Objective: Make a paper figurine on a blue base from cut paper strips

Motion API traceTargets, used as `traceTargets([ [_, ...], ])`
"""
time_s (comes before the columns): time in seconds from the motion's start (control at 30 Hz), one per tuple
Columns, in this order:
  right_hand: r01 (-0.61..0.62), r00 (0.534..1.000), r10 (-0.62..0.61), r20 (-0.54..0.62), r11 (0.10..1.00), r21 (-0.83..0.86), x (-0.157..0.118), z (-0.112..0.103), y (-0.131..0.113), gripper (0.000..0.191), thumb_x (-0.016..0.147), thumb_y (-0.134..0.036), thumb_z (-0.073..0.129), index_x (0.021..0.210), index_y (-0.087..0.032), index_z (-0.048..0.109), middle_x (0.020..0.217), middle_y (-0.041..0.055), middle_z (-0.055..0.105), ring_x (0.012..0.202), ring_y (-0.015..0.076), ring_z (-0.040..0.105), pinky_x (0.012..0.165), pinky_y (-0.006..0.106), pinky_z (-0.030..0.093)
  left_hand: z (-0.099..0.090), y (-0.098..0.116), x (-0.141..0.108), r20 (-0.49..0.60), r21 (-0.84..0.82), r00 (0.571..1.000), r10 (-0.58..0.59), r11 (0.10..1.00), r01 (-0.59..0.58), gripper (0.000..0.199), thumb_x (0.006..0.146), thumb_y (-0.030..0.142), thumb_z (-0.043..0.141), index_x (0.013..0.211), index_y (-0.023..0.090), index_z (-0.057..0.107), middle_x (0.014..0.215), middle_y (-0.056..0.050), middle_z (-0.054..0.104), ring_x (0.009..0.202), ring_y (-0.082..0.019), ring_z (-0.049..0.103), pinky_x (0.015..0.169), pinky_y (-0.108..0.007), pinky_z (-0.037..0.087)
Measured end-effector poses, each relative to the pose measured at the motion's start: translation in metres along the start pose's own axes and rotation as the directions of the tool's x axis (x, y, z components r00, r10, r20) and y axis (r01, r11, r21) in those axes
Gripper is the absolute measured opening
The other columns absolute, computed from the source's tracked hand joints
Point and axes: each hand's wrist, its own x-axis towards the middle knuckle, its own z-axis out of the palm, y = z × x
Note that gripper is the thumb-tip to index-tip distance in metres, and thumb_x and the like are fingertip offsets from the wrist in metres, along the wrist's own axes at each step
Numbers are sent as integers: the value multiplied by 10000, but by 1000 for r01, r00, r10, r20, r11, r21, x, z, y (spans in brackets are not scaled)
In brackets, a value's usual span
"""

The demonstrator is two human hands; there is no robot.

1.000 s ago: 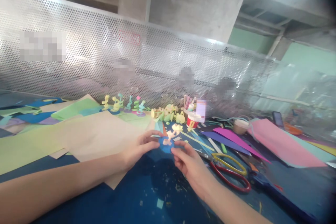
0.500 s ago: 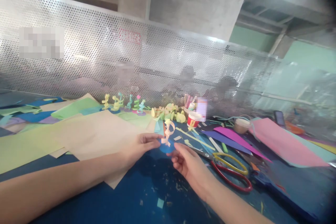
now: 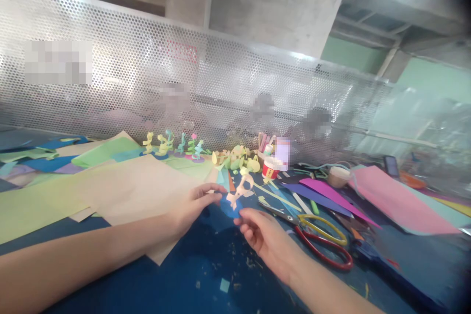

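Between my two hands is a small paper figure (image 3: 243,186), peach-coloured with a curled loop and a yellow top, standing on a round blue base (image 3: 230,207). The figure leans to the right. My left hand (image 3: 200,201) pinches the left edge of the base between thumb and fingers. My right hand (image 3: 259,230) grips the lower right edge, with its other fingers curled below. Both hands are just above the dark blue table (image 3: 176,284).
Large paper sheets (image 3: 136,191) spread at left. Several small paper figures (image 3: 181,143) stand behind. Scissors (image 3: 324,240) with red and yellow handles lie at right, near a red and white tub (image 3: 270,169), pink paper (image 3: 390,196) and a brown cup (image 3: 338,176). A perforated metal screen (image 3: 221,83) rises behind.
The paper figure and its blue base have tilted to the right. My right hand has moved slightly down and left; my left hand has shifted slightly left.
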Motion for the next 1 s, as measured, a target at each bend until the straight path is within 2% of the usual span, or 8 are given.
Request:
traceTargets([
  [0.1,7,1000,-7,3,999,37,1,0,1,91,703,-186,646,652,-112,642,647,56,661,461,21,510,421,73,462,1,5,-2,37,-15,999,1,1000,0,270,774,341,562,988,186,616,910,-30,646,877,-186,573,799,-285,422],
  [0.2,4,1000,-3,-12,998,55,1,0,1,100,706,-182,645,634,-113,639,637,50,654,459,20,510,419,70,467,2,8,-4,137,17,990,-33,999,31,395,743,346,622,1108,206,563,937,-36,655,895,-196,582,814,-311,423],
  [0.27,-7,1000,8,-20,998,63,1,0,-1,102,708,-179,642,629,-115,638,632,47,651,456,20,510,415,68,466,2,7,-4,163,57,986,-20,998,10,462,711,332,666,1141,210,546,968,-42,653,932,-201,577,840,-325,418],
  [0.43,-18,1000,20,-16,997,80,1,0,-2,90,714,-165,630,644,-108,633,619,46,643,446,22,508,407,67,458,0,0,0,176,80,984,20,996,-34,434,690,327,691,1088,191,585,1069,-66,636,1023,-222,554,891,-348,414],
  [0.7,26,1000,-27,9,1000,15,-1,0,-4,141,753,-245,629,782,-108,615,650,50,648,499,44,529,465,103,475,2,2,1,115,28,992,-44,999,41,429,677,351,699,1067,203,598,1053,-50,666,1003,-218,587,904,-341,419],
  [0.8,64,998,-63,23,996,-66,-1,-1,-3,188,750,-280,637,834,-114,614,656,43,644,527,53,528,482,115,466,-1,10,5,43,8,998,-39,999,38,469,669,375,698,1085,197,577,1042,-62,668,994,-224,595,890,-346,429],
  [0.9,106,994,-103,27,984,-143,1,-2,-2,214,732,-299,651,846,-122,615,651,26,632,543,56,517,483,119,444,-12,20,17,-110,62,994,22,998,-15,484,658,407,696,1074,198,562,1003,-70,677,936,-215,615,829,-337,452],
  [1.0,112,994,-113,5,971,-210,3,-2,0,211,701,-314,666,791,-132,609,614,10,616,529,56,496,465,121,416,-37,22,35,-326,262,939,112,965,-25,480,649,469,677,1042,212,575,974,-66,682,881,-206,625,762,-317,459],
])
